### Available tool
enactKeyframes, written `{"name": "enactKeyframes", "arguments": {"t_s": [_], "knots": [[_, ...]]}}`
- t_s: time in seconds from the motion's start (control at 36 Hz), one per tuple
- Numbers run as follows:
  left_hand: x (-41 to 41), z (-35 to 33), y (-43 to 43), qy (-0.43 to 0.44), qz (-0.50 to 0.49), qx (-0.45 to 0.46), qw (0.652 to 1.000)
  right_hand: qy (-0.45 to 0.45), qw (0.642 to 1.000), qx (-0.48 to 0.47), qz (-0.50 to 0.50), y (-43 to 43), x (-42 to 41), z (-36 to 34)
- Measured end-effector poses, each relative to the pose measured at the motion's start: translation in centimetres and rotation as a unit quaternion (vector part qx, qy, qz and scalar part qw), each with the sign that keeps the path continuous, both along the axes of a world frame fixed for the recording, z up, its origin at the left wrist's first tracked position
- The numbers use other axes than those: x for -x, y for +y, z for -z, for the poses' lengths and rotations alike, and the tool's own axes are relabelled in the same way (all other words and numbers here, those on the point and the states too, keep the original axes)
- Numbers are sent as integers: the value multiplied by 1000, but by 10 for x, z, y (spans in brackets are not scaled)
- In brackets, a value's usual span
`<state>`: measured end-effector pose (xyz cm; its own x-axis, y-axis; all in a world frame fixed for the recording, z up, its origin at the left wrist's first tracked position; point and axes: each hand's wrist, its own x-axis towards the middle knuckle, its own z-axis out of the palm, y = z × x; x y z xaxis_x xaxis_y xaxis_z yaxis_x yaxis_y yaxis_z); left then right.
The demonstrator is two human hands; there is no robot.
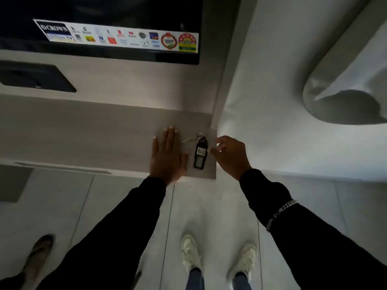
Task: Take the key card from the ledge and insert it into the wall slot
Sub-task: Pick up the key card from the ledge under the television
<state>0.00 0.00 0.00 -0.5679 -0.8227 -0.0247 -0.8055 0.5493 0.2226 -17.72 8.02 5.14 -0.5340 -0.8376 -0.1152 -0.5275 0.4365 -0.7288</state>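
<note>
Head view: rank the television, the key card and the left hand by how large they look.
1. television, cut off by the frame edge
2. left hand
3. key card, lying on the ledge

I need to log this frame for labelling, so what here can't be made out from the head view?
- Wall slot: not in the head view; no slot can be picked out.
- Key card label: too small and dim to read.
- Right hand: fingertips at the card's edge; contact unclear.
- Ledge under the flat left hand: covered by the palm.
- Television: top cut off by the frame edge.
</note>
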Motion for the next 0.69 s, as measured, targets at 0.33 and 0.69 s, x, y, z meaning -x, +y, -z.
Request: {"name": "enactKeyframes", "arguments": {"t_s": [0.33, 0.69], "knots": [[0, 1, -3, -8, -2, 6, 1000, -4, 994, -71, 82, -20, -23, 5], [1, -1, -2, 0, 0, -1, 1000, -50, 982, -127, 129, -9, -2, 2]]}}
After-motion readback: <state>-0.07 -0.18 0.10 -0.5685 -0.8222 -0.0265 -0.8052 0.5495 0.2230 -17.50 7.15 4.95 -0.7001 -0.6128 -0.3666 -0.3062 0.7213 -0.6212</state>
